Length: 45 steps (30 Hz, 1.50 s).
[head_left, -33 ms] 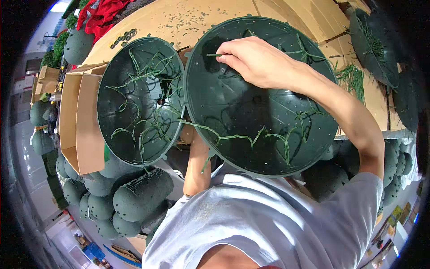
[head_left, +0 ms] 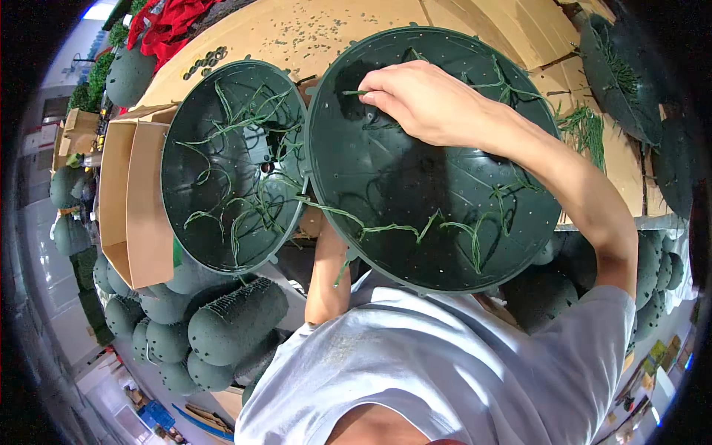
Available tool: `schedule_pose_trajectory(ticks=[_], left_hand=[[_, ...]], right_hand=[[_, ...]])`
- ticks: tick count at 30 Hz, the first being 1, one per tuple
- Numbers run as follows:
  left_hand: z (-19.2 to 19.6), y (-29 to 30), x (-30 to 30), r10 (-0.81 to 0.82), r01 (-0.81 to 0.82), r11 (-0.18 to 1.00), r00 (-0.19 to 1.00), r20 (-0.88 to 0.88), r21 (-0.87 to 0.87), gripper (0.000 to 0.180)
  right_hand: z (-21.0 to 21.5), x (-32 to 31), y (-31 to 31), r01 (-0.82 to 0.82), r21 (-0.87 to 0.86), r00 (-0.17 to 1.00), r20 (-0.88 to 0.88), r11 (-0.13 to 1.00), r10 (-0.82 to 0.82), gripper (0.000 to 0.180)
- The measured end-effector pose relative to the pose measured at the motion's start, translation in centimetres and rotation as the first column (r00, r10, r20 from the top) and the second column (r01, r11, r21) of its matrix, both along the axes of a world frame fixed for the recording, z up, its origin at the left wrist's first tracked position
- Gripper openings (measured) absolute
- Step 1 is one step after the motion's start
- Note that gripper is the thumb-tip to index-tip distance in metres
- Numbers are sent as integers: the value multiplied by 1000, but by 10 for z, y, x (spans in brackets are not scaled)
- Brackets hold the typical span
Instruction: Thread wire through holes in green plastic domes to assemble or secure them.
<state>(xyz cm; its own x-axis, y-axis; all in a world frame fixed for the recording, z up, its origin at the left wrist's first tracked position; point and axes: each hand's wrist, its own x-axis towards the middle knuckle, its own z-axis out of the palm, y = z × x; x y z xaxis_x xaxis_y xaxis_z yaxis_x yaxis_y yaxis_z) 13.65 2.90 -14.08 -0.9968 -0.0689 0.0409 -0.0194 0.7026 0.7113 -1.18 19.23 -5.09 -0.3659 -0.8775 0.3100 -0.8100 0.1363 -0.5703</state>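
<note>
My right hand (head_left: 419, 100) is inside the large dark green plastic half-shell (head_left: 378, 178), its fingers closed in a pinch. A short end of thin green cord (head_left: 354, 93) sticks out from the fingertips, just above the shell's inner wall. My left forearm (head_left: 328, 271) rises between the two shells; the hand is hidden behind them. To the left, a smaller half-shell (head_left: 193, 226) touches the large one at the rim. Twisted green cord (head_left: 393, 226) runs in loops along the inside of both shells and crosses from one rim to the other.
An open cardboard box (head_left: 148, 208) stands left of the smaller shell. Dark green rounded forms (head_left: 236, 319) are piled below it. On the cardboard-covered table (head_left: 259, 37) lie black rings (head_left: 204, 63) and small scraps. A bundle of green cords (head_left: 584, 133) lies at the right, beside more shells (head_left: 615, 81).
</note>
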Motion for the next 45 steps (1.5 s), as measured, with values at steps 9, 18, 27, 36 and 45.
schedule_pose_trajectory(ticks=[9, 18, 27, 36, 45], left_hand=[[85, -4, 133, -226, 201, 974, 885, 406, 104, 32], [197, -38, 65, 222, -224, 975, 970, -96, -8, 28], [157, -51, -24, -45, 48, 928, 999, 19, -370, 31], [132, -56, -62, -110, 107, 994, 988, -110, -30, 38], [121, -59, -73, -91, 94, 995, 991, -103, 29, 43]], right_hand=[[-11, 0, 0, -3, 68, 999, -40, 998, 5, 23], [-4, 14, -6, 28, 118, 993, -118, 993, -14, 14], [-1, 17, -1, 59, 71, 993, -103, 996, -52, 16], [5, 17, -5, 292, 102, 939, -220, 951, -265, 23], [-5, 9, -9, 308, 70, 936, -201, 949, -289, 33]])
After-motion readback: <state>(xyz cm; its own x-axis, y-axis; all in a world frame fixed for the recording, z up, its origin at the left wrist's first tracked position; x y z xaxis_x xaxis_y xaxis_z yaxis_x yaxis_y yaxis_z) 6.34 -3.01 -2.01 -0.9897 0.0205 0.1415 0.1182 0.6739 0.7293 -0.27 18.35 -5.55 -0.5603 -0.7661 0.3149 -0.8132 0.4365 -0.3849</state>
